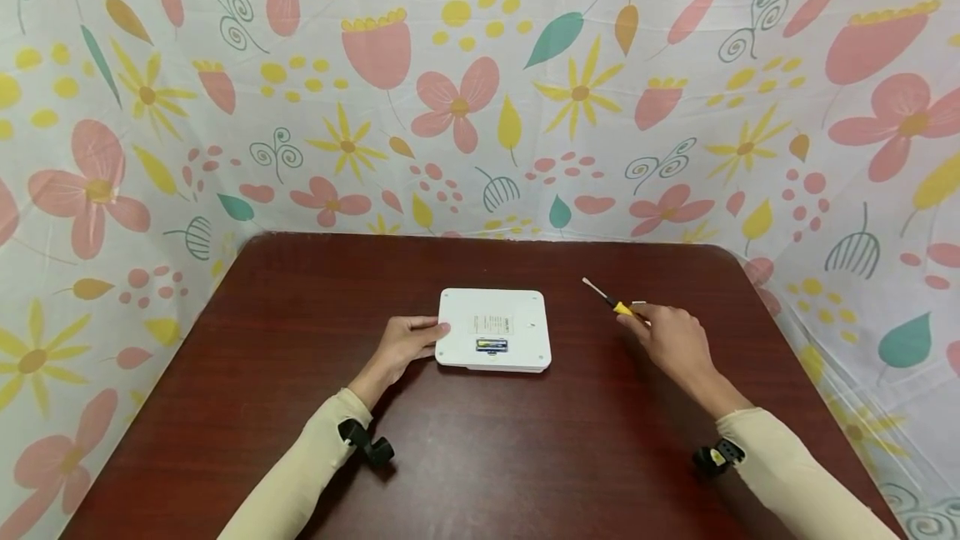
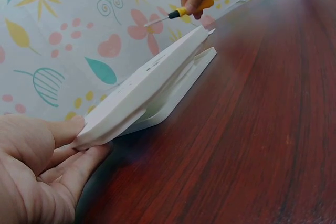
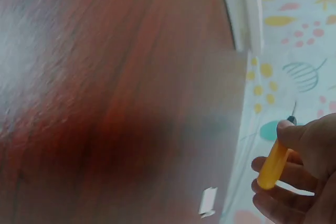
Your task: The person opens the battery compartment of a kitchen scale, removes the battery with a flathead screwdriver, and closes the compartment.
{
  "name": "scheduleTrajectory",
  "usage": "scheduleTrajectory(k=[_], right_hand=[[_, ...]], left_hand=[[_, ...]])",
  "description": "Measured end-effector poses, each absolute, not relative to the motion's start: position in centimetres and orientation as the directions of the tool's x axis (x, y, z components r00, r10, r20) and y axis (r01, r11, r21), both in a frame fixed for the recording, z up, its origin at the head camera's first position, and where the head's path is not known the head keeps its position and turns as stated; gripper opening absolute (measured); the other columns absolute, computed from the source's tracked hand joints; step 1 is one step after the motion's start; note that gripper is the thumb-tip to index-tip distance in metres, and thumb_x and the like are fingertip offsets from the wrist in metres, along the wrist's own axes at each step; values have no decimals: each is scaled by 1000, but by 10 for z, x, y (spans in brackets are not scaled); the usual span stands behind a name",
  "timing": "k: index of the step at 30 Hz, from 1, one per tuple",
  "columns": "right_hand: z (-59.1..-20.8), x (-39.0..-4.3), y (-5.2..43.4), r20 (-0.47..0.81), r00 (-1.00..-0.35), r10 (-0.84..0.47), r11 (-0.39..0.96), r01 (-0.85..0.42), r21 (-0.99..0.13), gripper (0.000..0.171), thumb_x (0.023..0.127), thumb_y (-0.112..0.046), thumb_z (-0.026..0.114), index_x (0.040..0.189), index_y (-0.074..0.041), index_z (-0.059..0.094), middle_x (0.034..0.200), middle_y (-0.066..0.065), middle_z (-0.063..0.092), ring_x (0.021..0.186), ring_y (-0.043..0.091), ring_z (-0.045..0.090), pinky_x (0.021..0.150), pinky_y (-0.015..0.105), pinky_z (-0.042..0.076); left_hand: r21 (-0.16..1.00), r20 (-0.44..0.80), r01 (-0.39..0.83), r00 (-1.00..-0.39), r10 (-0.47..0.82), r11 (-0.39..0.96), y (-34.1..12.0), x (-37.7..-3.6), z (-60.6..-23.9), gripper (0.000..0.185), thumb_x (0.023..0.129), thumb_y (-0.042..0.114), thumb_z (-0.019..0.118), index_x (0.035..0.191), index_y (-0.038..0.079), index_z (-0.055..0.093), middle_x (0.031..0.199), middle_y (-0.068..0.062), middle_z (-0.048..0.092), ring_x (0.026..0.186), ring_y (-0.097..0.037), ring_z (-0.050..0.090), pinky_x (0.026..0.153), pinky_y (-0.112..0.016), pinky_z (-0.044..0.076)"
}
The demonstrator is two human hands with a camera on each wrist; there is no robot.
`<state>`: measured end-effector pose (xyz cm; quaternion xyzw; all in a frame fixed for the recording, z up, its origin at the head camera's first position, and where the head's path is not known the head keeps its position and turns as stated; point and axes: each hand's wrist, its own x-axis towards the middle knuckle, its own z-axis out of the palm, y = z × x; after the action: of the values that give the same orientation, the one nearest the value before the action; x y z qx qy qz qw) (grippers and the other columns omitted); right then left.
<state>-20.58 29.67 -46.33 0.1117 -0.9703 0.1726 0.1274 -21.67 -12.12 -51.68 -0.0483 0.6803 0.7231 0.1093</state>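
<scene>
A flat white device [image 1: 495, 312], which looks like a kitchen scale, lies underside up on the table. Its underside has a printed label, small feet at the corners and an uncovered battery slot with batteries [image 1: 492, 346] in it. My left hand [image 1: 405, 347] grips its left edge, thumb on top and fingers beneath; in the left wrist view the body [image 2: 152, 74] slants above a second white layer. Off to the right, my right hand [image 1: 675, 344] holds a screwdriver [image 3: 274, 165] by its yellow handle, the thin shaft pointing away from the palm.
A small white piece [image 3: 208, 201] lies on the dark wooden table [image 1: 337, 290] near the right hand. Behind the table and along both sides hangs a flower-printed sheet [image 1: 465, 165]. Wrist cameras are strapped over both sleeves.
</scene>
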Motion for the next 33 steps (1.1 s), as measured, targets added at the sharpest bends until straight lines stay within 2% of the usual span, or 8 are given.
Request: scheduleTrajectory(k=[2,7,13,19,24,29,33], right_hand=[[-457,-203,291,288,-936,-200,908,-288,-305,28,96,-28,74,113,-5,76,87,11,74,57,19,51,48,34,40],[-439,-194,273,318,-902,-293,877,-386,-286,21,95,-28,76,105,-10,77,92,6,74,67,18,58,57,37,48],[-418,-191,253,365,-823,-435,826,-526,-202,16,93,-23,77,102,-9,78,85,0,72,66,11,54,58,31,48],[-407,-197,240,370,-760,-535,775,-615,-143,20,92,-17,78,107,-5,79,90,3,74,74,14,62,62,35,56],[-404,-201,233,342,-699,-628,725,-685,-68,21,90,-14,80,108,-3,79,89,5,72,78,17,62,64,33,58],[-402,-205,224,315,-657,-685,693,-721,3,18,88,-11,82,102,-2,78,84,4,69,75,17,60,64,30,58],[-399,-206,214,280,-629,-725,668,-741,65,10,89,-12,81,92,-5,76,77,3,64,70,17,54,60,27,55]], left_hand=[[974,-216,-221,-972,91,-51,-121,-217,-517,36,93,6,75,122,-13,67,112,-26,72,90,-21,73,81,-37,64],[971,-228,-233,-969,96,-50,-120,-215,-518,35,93,6,75,122,-13,67,112,-25,72,90,-20,72,81,-37,64],[974,-215,-221,-972,97,-53,-120,-215,-518,36,94,5,74,122,-16,66,112,-27,72,89,-21,72,80,-37,64],[973,-213,-220,-972,95,-68,-121,-218,-518,37,93,5,75,122,-16,65,111,-27,72,88,-19,73,80,-35,64],[974,-211,-218,-973,95,-67,-121,-220,-518,38,93,6,75,122,-17,65,110,-27,72,87,-19,73,80,-35,64],[974,-210,-216,-974,89,-67,-120,-219,-519,38,93,6,76,121,-17,65,110,-28,72,87,-19,72,80,-35,64],[973,-211,-217,-973,89,-71,-120,-219,-519,36,93,4,75,121,-17,66,111,-28,72,87,-19,73,80,-35,64]])
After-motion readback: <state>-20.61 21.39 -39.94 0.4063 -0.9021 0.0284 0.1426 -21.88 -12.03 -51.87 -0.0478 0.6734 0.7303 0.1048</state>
